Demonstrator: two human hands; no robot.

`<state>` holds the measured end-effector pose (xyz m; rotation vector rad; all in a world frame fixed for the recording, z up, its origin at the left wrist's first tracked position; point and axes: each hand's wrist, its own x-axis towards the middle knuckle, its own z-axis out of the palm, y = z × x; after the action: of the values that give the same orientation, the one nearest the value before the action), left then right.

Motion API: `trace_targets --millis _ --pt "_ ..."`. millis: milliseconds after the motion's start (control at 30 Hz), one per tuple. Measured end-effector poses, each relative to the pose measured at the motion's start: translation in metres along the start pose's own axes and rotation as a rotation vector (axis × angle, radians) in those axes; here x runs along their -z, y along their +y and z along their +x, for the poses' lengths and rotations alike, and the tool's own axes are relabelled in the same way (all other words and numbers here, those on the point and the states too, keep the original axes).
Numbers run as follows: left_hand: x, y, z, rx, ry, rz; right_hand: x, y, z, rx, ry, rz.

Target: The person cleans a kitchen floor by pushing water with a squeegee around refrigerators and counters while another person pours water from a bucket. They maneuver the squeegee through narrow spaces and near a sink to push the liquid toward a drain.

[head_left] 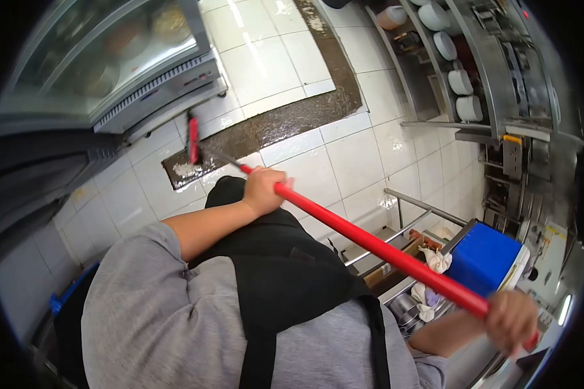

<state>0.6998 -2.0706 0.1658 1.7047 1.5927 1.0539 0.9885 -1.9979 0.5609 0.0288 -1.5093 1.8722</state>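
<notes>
- Glass-fronted cabinet (156, 94): panel marks too small to read.
- Red-handled brush (370, 242) slants, head (193, 141) at dark floor strip (279, 123).
- Left hand (264, 192), arm bent: grip round lower handle (298, 200).
- Right hand (512, 319): grip round handle's top.

The floor (308, 172) consists of glossy white square tiles, interrupted by a dark, wet-looking L-shaped strip (285, 122). A glass-fronted cabinet (120, 74) with a ventilation grille (154, 93) occupies the upper left; a dark cabinet (39, 178) adjoins it. Stainless-steel shelving (477, 61) lines the upper right. A lit tubular lamp (565, 310) shows at lower right.
</notes>
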Motion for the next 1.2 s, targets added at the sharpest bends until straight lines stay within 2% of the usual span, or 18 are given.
trace_targets --millis 67,133,167,233,333,400,533,567,633,700,733,833,900,967,1033,1100,1167,1200 --pt "-0.009 -0.008 0.009 0.022 0.031 -0.013 0.007 0.01 -0.011 0.03 0.115 -0.058" --pt "-0.034 0.0 0.035 -0.051 -0.009 -0.049 0.003 -0.012 -0.019 0.065 0.36 -0.276" --pt "-0.058 -0.001 0.053 -0.094 -0.018 -0.091 0.001 -0.027 -0.021 0.068 0.369 -0.279" --pt "-0.091 0.018 0.097 -0.167 -0.031 -0.181 -0.002 -0.054 -0.014 0.042 0.148 -0.458" --pt "-0.12 0.046 0.16 -0.239 -0.165 -0.296 -0.017 -0.056 0.017 0.05 0.244 -0.711" --pt "-0.117 0.058 0.186 -0.306 -0.211 -0.31 -0.032 -0.069 0.035 -0.089 0.125 -0.816" --pt "-0.073 0.086 0.212 -0.439 -0.45 -0.302 -0.053 -0.064 0.084 0.149 0.215 -0.793" --pt "-0.058 0.088 0.217 -0.478 -0.508 -0.318 -0.051 -0.065 0.091 0.255 0.208 -0.766" --pt "-0.035 0.074 0.227 -0.476 -0.598 -0.263 -0.028 -0.056 0.102 0.296 0.202 -0.665" --pt "-0.028 0.027 0.24 -0.434 -0.572 -0.192 0.009 -0.03 0.102 0.677 0.383 -0.446" --pt "-0.022 0.0 0.249 -0.418 -0.557 -0.174 0.02 -0.011 0.116 0.338 0.494 -0.513" --pt "-0.013 -0.071 0.297 -0.387 -0.43 -0.141 0.055 0.066 0.162 0.439 0.491 -0.499" --pt "-0.003 -0.108 0.346 -0.326 -0.461 -0.16 0.073 0.099 0.183 0.446 0.522 -0.567" --pt "0.002 -0.143 0.407 -0.402 -0.282 -0.083 0.101 0.136 0.201 0.47 0.592 -0.594" --pt "0.009 -0.157 0.462 -0.275 -0.133 0.292 0.129 0.174 0.211 0.432 0.761 -0.794" --pt "0.018 -0.159 0.506 -0.354 -0.138 0.255 0.139 0.178 0.22 0.412 0.856 -0.902" --pt "0.022 -0.111 0.523 -0.334 -0.173 0.03 0.152 0.15 0.228 0.446 0.963 -0.998" --pt "0.013 -0.09 0.521 -0.401 -0.145 -0.071 0.147 0.112 0.217 0.488 0.857 -0.896"
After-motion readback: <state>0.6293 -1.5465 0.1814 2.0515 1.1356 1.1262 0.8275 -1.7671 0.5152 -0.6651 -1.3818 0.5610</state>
